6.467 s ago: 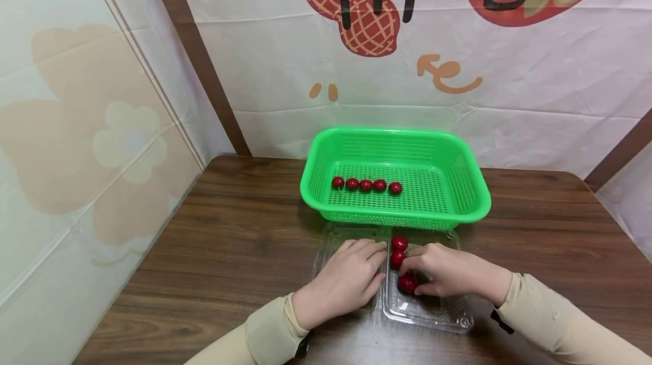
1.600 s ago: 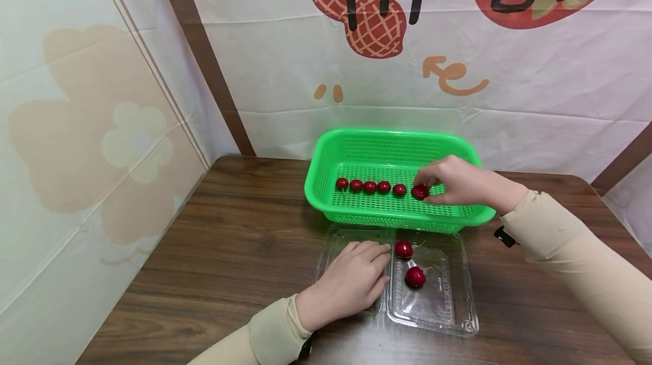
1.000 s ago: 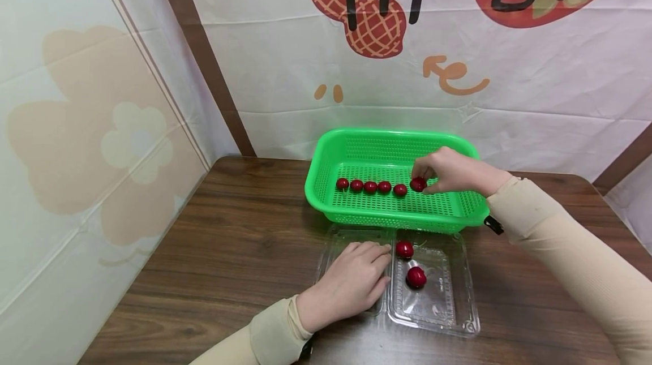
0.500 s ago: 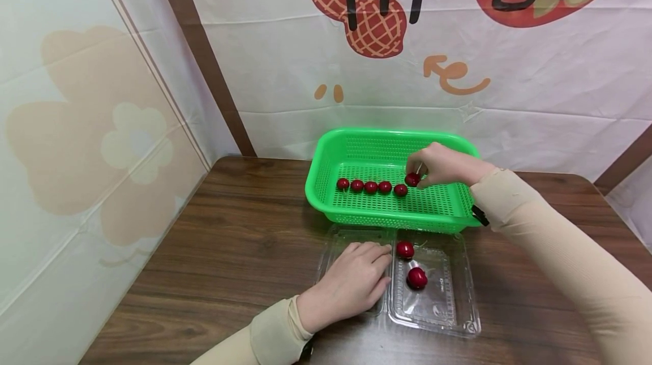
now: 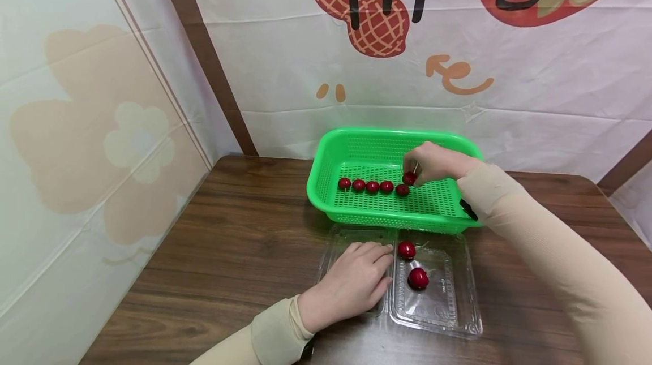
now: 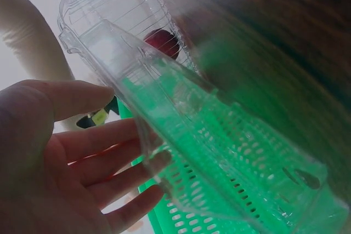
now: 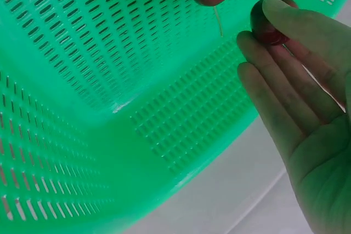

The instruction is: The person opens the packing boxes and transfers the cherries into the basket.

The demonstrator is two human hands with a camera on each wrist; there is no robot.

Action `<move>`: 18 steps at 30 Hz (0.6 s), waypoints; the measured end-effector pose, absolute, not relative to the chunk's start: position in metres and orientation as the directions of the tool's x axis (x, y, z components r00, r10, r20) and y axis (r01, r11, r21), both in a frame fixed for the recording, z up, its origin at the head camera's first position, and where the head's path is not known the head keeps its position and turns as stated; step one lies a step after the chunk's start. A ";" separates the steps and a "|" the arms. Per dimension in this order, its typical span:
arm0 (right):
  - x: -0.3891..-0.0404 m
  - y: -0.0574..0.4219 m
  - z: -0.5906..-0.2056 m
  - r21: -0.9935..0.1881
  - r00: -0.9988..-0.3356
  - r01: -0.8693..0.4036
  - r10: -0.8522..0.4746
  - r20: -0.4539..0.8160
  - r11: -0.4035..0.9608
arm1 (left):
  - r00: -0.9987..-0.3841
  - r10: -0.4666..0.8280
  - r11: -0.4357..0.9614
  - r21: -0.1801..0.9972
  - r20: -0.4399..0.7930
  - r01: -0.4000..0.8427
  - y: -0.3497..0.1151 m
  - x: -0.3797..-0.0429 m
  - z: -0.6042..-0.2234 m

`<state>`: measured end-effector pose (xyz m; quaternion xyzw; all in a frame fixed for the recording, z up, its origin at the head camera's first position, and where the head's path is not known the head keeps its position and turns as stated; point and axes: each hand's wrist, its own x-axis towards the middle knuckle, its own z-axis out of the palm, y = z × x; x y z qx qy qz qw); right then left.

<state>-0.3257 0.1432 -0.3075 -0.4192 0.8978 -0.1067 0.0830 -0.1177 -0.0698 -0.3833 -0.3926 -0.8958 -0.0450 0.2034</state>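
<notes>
My right hand (image 5: pixel 432 162) is inside the green basket, pinching a dark red cherry (image 5: pixel 409 178) between thumb and fingertips. In the right wrist view the pinched cherry (image 7: pixel 269 23) shows near the end of a row. That row of several cherries (image 5: pixel 373 187) lies along the basket floor, the held one just behind its right end. My left hand (image 5: pixel 351 283) rests on the left half of a clear hinged plastic box (image 5: pixel 439 300), fingers extended, fingertips at the fold. Two cherries sit in the right half, one toward the back (image 5: pixel 406 250) and one nearer (image 5: pixel 418 278).
The green perforated basket (image 5: pixel 387 218) stands at the back of the brown wooden table (image 5: pixel 244 229), directly behind the plastic box. A printed cloth (image 5: pixel 275 71) hangs behind the table. The right sleeve (image 5: pixel 540 240) crosses over the table's right side.
My right hand has gone from the plastic box to the basket with a cherry, leaving two in the box. Lately it has shifted left and back toward the row. The left hand stays put.
</notes>
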 end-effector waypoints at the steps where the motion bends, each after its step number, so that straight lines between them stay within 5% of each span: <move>1: -0.327 0.143 -0.308 -0.257 -0.638 -0.732 -0.767 -0.068 0.632 | -0.609 0.685 0.688 -0.080 0.400 0.721 -0.070 -0.118 -0.383; 18: -0.342 0.144 -0.321 -0.219 -0.724 -0.622 -0.659 -0.205 0.751 | -0.624 0.682 0.695 -0.071 0.383 0.716 -0.070 -0.117 -0.381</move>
